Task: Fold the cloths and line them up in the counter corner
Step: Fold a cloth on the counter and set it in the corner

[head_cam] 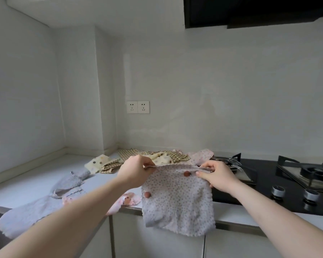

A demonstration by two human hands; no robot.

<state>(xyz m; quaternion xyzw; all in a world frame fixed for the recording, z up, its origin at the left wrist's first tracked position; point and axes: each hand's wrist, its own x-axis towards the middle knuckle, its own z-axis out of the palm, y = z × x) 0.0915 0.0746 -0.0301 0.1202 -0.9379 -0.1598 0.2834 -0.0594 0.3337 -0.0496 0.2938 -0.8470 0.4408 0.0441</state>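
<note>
From the head camera, the dotted cloth (177, 200) is a pale grey-lilac square of nubbly fabric, covered in small dark specks and carrying a few larger reddish-brown spots, two near its top edge and one on its left side. It hangs in the air in front of the counter (26, 181), its upper edge stretched roughly level from left to right between the two hands, its body dropping straight down so the lower hem falls past the counter lip and over the cabinet fronts. Its face is turned toward the camera.

The left hand (136, 172) pinches the upper left corner, thumb and fingers curled tight over the edge. The right hand (215, 174) pinches the upper right corner the same way, thumb on the near face and fingers folded behind.

On the counter behind, toward the corner, lies a loose heap: a cream spotted cloth (98, 162), a brown checked cloth (131, 154) and a pink dotted cloth (201, 155), overlapping and unfolded. To the left, a grey-lilac cloth (32, 209) sprawls along the counter edge, and a pink cloth (128, 200) lies crumpled at the lip just beside the hanging one. A black gas hob (265, 175) sits to the right, and twin wall sockets (138, 107) are above the heap.
</note>
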